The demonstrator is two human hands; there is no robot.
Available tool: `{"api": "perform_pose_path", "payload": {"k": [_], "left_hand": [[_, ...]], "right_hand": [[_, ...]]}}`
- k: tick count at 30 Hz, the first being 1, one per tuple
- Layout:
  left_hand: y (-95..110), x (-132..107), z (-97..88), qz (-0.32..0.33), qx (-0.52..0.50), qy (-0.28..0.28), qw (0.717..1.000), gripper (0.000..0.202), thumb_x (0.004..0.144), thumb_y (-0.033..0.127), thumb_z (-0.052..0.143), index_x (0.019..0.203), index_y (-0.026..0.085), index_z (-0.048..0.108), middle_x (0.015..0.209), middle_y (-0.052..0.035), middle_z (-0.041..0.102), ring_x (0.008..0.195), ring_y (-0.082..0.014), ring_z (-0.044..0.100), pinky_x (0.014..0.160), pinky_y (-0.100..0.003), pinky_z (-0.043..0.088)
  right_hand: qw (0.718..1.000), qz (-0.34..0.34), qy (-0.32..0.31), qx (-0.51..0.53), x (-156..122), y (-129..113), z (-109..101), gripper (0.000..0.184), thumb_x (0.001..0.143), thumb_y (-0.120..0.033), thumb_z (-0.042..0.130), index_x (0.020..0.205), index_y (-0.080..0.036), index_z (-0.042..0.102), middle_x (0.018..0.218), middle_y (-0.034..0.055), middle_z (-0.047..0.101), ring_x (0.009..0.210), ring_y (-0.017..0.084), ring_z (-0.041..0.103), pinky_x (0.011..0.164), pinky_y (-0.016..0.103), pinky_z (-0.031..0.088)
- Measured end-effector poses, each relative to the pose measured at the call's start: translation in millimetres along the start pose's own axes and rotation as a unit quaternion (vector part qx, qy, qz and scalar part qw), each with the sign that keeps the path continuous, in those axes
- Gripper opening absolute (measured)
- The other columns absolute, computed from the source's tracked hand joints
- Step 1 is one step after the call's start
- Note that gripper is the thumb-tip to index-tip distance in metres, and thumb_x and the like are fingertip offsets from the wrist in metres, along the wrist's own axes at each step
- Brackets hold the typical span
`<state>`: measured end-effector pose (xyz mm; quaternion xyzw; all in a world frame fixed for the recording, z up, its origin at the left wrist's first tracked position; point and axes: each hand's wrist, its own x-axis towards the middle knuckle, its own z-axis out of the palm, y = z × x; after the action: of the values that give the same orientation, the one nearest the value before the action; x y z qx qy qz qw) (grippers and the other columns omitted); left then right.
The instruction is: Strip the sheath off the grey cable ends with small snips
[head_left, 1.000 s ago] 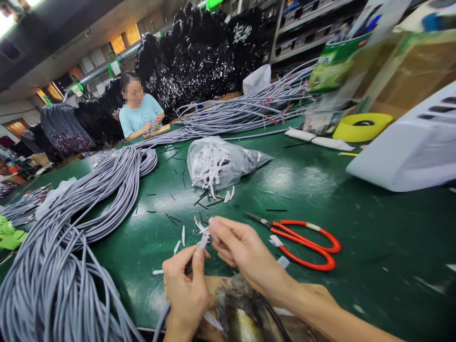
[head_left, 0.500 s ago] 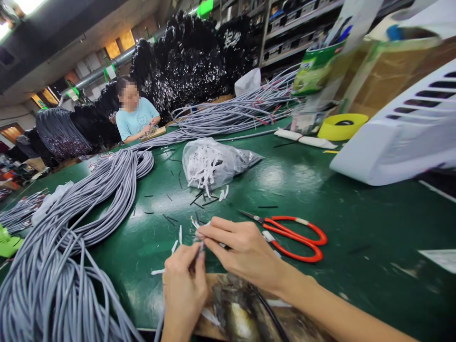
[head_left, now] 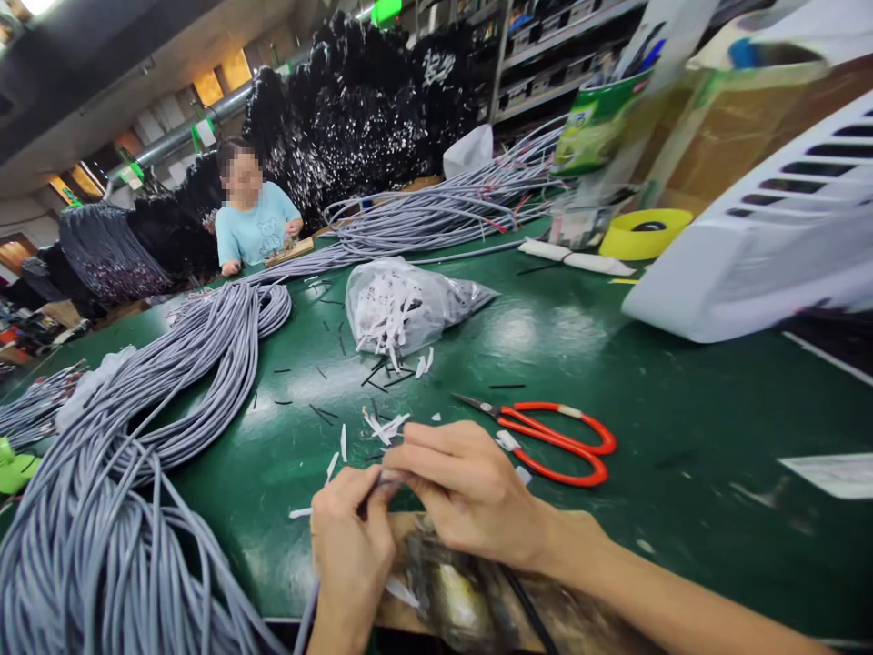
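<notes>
My left hand (head_left: 355, 537) is closed around a grey cable (head_left: 308, 611), whose length runs down past my wrist. My right hand (head_left: 470, 487) pinches at the cable's end, its fingertips meeting those of the left; the tip itself is hidden between them. Below both hands lies a wooden board (head_left: 402, 611) with a taped, dark metal piece (head_left: 454, 596) on it and a black cord (head_left: 528, 609). White strips (head_left: 386, 428) and short black pieces are scattered just beyond my fingers. Right of them rest red-handled scissors (head_left: 556, 441), blades pointing left.
A large bundle of grey cables (head_left: 170, 391) covers the left of the green table (head_left: 682, 409). Farther back sit a clear bag of white scraps (head_left: 388, 305), a yellow tape roll (head_left: 645, 234) and a white slotted housing (head_left: 716, 282). Another person (head_left: 255, 218) works across the table.
My right hand's fingers have closed in toward the left hand, covering the cable end. The view has shifted slightly. Across the table, the other person's hands have moved apart.
</notes>
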<state>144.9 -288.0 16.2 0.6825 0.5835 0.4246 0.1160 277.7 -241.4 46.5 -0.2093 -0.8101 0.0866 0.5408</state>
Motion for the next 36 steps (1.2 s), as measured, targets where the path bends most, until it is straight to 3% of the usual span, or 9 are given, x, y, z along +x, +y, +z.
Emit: {"api": "perform_pose_path", "payload": {"k": [3, 6, 8, 15, 19, 22, 28, 32, 36], "left_hand": [[7.6, -1.3, -0.2, 0.087, 0.029, -0.068, 0.993, 0.025, 0.078, 0.007, 0.046, 0.067, 0.015, 0.066, 0.057, -0.0032, 0.059, 0.052, -0.0131, 0.055, 0.049, -0.021, 0.041], [7.4, -1.3, -4.0, 0.139, 0.012, -0.088, 0.986, 0.023, 0.082, 0.012, 0.047, 0.069, 0.014, 0.066, 0.055, -0.0031, 0.057, 0.049, -0.0123, 0.051, 0.047, -0.021, 0.038], [4.1, -0.4, -8.0, 0.137, -0.028, -0.088, 0.986, 0.022, 0.084, 0.016, 0.049, 0.071, 0.014, 0.067, 0.056, -0.0035, 0.058, 0.051, -0.0127, 0.052, 0.048, -0.022, 0.038], [-3.9, 2.1, -8.9, -0.064, -0.157, -0.044, 0.985, 0.012, 0.083, 0.024, 0.052, 0.089, 0.017, 0.06, 0.088, -0.0053, 0.06, 0.062, -0.0111, 0.056, 0.051, -0.019, 0.041], [-4.7, -0.5, -3.5, -0.157, -0.265, -0.011, 0.951, 0.022, 0.082, 0.024, 0.054, 0.099, 0.022, 0.04, 0.088, -0.0008, 0.06, 0.056, -0.0067, 0.054, 0.055, -0.017, 0.043], [-4.4, -3.2, -3.1, -0.142, -0.287, 0.009, 0.947, 0.026, 0.083, 0.024, 0.054, 0.104, 0.023, 0.039, 0.082, 0.0014, 0.059, 0.065, -0.0084, 0.058, 0.064, -0.019, 0.045], [-3.5, -5.9, -5.6, -0.103, -0.222, 0.05, 0.968, 0.027, 0.088, 0.032, 0.048, 0.107, 0.015, 0.056, 0.064, 0.0009, 0.055, 0.058, -0.0112, 0.054, 0.053, -0.019, 0.041], [-4.1, -6.6, -8.1, -0.101, -0.192, 0.034, 0.975, 0.033, 0.089, 0.036, 0.045, 0.111, 0.017, 0.06, 0.08, -0.0045, 0.061, 0.072, -0.0153, 0.056, 0.064, -0.023, 0.043], [-7.2, -8.1, -7.8, -0.095, -0.238, 0.042, 0.966, 0.026, 0.089, 0.037, 0.044, 0.096, 0.019, 0.061, 0.084, -0.0045, 0.06, 0.072, -0.0145, 0.054, 0.065, -0.023, 0.043]], "right_hand": [[0.99, 0.135, -0.011, 0.033, 3.8, 11.4, 3.9, 0.024, 0.078, -0.009, 0.045, 0.056, -0.016, 0.052, 0.054, -0.0017, 0.044, 0.05, 0.009, 0.038, 0.047, 0.022, 0.028], [0.943, 0.314, -0.077, 0.083, 8.4, 26.0, 10.6, 0.018, 0.071, -0.012, 0.05, 0.054, -0.016, 0.047, 0.052, -0.0037, 0.042, 0.049, 0.008, 0.037, 0.047, 0.021, 0.029], [0.922, 0.354, -0.122, 0.097, 9.2, 34.4, 13.9, 0.018, 0.072, -0.015, 0.051, 0.054, -0.015, 0.048, 0.048, -0.0055, 0.04, 0.045, 0.007, 0.035, 0.044, 0.019, 0.028], [0.905, 0.355, -0.23, 0.04, -13.1, 47.0, -2.3, 0.028, 0.077, -0.02, 0.049, 0.05, -0.014, 0.055, 0.044, -0.005, 0.041, 0.044, 0.009, 0.038, 0.044, 0.021, 0.029], [0.919, 0.327, -0.207, -0.077, -33.6, 41.4, -13.3, 0.011, 0.076, -0.019, 0.058, 0.08, -0.013, 0.067, 0.075, 0.0067, 0.061, 0.072, 0.02, 0.055, 0.067, 0.031, 0.041], [0.922, 0.246, -0.228, -0.196, -39.0, 33.8, -9.3, 0.021, 0.073, -0.018, 0.066, 0.094, -0.015, 0.067, 0.093, 0.0106, 0.064, 0.09, 0.026, 0.056, 0.078, 0.037, 0.042], [0.876, 0.2, -0.344, -0.272, -28.4, 22.3, 2.8, 0.019, 0.078, -0.005, 0.051, 0.082, -0.014, 0.068, 0.071, 0.0091, 0.067, 0.067, 0.022, 0.064, 0.058, 0.028, 0.041], [0.882, 0.216, -0.309, -0.284, -20.2, 25.0, -4.2, 0.033, 0.074, 0.003, 0.044, 0.094, -0.015, 0.063, 0.082, 0.0074, 0.066, 0.071, 0.021, 0.063, 0.058, 0.027, 0.04], [0.92, 0.261, -0.223, -0.189, -9.4, 26.0, -10.5, 0.022, 0.086, -0.012, 0.039, 0.095, -0.017, 0.058, 0.084, 0.0063, 0.064, 0.069, 0.018, 0.061, 0.059, 0.026, 0.04]]}}
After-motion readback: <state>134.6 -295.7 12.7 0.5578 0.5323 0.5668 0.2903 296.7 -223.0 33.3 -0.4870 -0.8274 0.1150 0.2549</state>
